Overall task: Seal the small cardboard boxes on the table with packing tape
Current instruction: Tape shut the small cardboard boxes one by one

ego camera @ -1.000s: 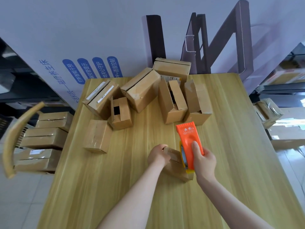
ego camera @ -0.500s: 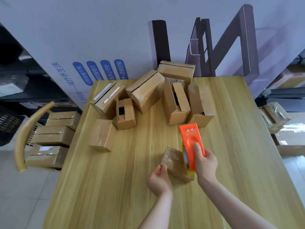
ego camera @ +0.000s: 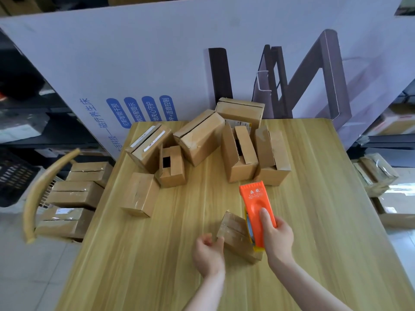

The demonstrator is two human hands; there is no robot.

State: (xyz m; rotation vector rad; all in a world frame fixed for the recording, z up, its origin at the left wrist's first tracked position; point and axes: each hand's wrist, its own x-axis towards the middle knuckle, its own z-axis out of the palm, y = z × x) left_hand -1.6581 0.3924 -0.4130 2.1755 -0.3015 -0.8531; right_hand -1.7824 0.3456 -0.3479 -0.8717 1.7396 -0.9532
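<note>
A small cardboard box [ego camera: 233,231] with clear tape over its top lies on the wooden table [ego camera: 139,254] in front of me. My right hand [ego camera: 278,240] grips an orange tape dispenser [ego camera: 257,211] held against the box's right side, index finger stretched along its body. My left hand [ego camera: 208,254] sits at the box's near-left corner. Its thumb touches the box edge and its fingers are loosely curled, holding nothing.
Several more cardboard boxes crowd the far side of the table, some with open flaps [ego camera: 171,166]; one closed box [ego camera: 140,194] stands apart at the left. Stacked boxes [ego camera: 76,194] rest on a chair at the left. A large printed panel [ego camera: 157,63] stands behind the table.
My left hand came off the top of the small box and drew back to its near-left corner. The dispenser stayed at the box's right side. The camera tilted upward.
</note>
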